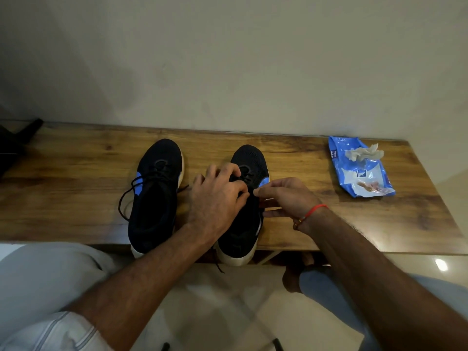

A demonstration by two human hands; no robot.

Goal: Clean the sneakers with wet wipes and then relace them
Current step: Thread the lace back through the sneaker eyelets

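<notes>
Both sneakers stand at the bench [76, 198] front edge. Left hand [217, 196] pinches the lace over the right sneaker [249, 158]; right hand [286, 196] pinches its other end. Advise even tension at each eyelet. Left sneaker [154, 198] appears laced.

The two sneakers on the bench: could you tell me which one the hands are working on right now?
The right-hand sneaker: both hands are at its laces, while the left-hand sneaker sits untouched beside it.

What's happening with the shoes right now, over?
Both hands on right sneaker: left hand pinching its lace, right hand fingers curled beside it. Left sneaker laced. Nothing blocking.
</notes>
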